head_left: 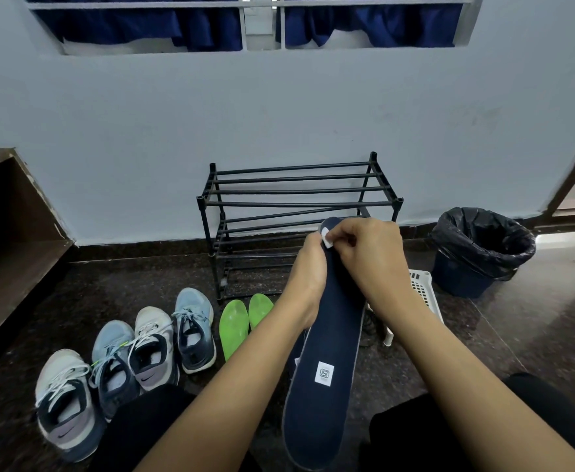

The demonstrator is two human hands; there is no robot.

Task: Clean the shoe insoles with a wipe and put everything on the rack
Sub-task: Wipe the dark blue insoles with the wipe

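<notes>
**Markings.** The navy insole [327, 335] carries one white sq. tag [324, 373] near the heel end, printed w/ a dark boxed logo. The small print under the logo is not legible. A swoosh mark is seen on the heels of 2 of the 4 shoes [153, 349], both grey-white.

**Condition of item.** The insole is dark navy and fabric-faced, w/ a pale grey line along its rim, and rounded at both ends. It is held up off the floor in front of the rack [292, 192], heel end toward the camera and toe end level w/ the lower rails. A 2nd dark edge is seen behind its left side; what it belongs to cannot be told.

**Grip.** The insole is clamped at its left edge, near the toe, by the left hand [308, 270]. A small folded white wipe [327, 237] is pinched in the curled fingers of the right hand [367, 253] and pressed on the toe end.

**Surroundings.**
- The rack is black w/ tube rails and is set against a pale blue wall.
- Two green insoles [234, 323] are laid side by side on the dark speckled floor, just in front of the rack's left leg.
- The shoes are lined up left of these, grey-white and blue alternating, heels toward the camera.
- A white slotted basket [422, 291] is partly hidden behind the right forearm.
- A bin [480, 247] w/ a black liner is placed right of the rack.
</notes>
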